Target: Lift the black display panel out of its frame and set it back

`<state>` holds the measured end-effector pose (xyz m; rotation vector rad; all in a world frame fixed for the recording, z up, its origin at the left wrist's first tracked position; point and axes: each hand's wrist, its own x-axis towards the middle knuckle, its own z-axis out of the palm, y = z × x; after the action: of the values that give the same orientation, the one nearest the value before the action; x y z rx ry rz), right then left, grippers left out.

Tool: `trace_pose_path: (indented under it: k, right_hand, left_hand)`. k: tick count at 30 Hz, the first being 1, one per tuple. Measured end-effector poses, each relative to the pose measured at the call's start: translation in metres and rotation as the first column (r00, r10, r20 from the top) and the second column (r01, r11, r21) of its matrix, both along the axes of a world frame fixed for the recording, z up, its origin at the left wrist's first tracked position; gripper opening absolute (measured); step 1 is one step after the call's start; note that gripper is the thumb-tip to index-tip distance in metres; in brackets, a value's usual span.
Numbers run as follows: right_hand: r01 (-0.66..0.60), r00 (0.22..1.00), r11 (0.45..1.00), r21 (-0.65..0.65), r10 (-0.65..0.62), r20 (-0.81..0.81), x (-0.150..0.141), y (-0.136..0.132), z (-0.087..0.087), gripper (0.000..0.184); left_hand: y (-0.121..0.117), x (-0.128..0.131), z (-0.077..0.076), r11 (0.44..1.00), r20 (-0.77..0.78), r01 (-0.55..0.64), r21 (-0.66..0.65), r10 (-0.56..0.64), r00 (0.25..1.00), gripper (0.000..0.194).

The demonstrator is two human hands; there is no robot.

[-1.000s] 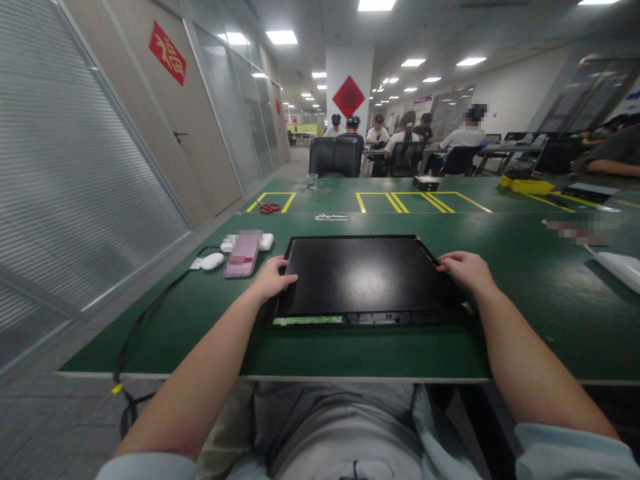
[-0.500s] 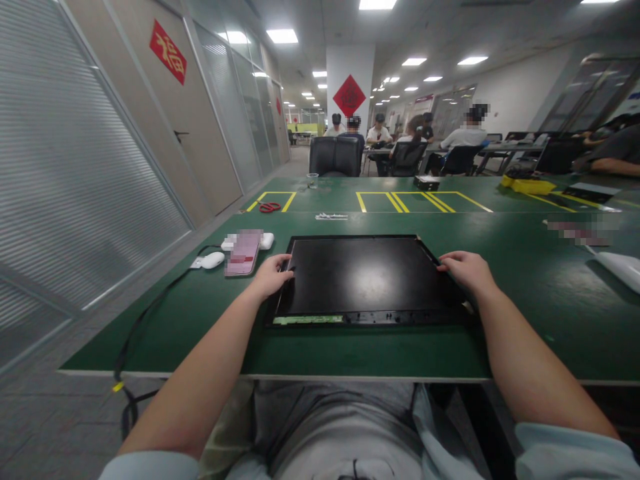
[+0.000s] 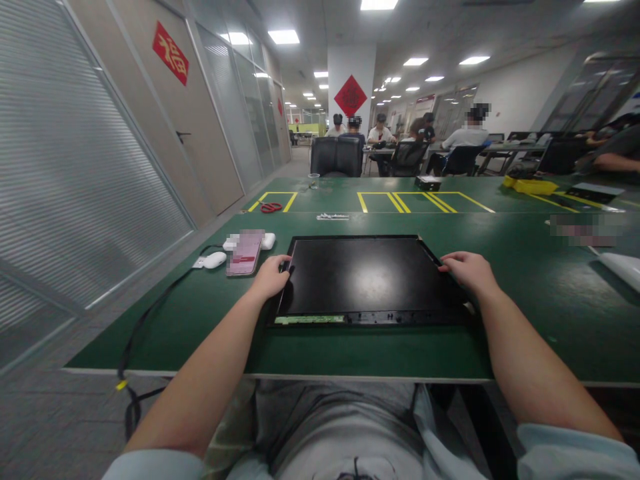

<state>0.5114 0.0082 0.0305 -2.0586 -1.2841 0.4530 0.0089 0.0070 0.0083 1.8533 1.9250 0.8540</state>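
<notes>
A black display panel (image 3: 370, 277) lies flat on the green table in front of me, its screen facing up. Along its near edge runs a dark strip with a green circuit board (image 3: 310, 320) at the left end. My left hand (image 3: 271, 276) grips the panel's left edge, thumb and fingers closed on the frame. On the opposite side, my right hand (image 3: 469, 270) pinches the right edge, with its fingertips partly hidden by the frame and the hand itself.
Left of the panel lie a pink phone (image 3: 245, 253), white adapters and a black cable (image 3: 150, 307). Red-handled scissors (image 3: 271, 207), small metal pieces (image 3: 333, 217) and a clear cup (image 3: 313, 181) sit farther back. A yellow tray (image 3: 533, 187) stands at right. Several people sit beyond.
My left thumb has shifted slightly on the panel's left edge. The whole view has drifted a little; panel and right hand stay practically in place.
</notes>
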Motion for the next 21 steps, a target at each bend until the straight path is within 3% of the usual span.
trace_pose_path:
  k: [21]
  right_hand:
    - [0.005, 0.999, 1.0, -0.015, -0.005, -0.038, -0.0048, -0.0045, 0.0043, 0.027]
  left_hand:
    - [-0.0005, 0.0006, -0.0002, 0.998, -0.165, 0.064, 0.004, -0.062, 0.984, 0.05]
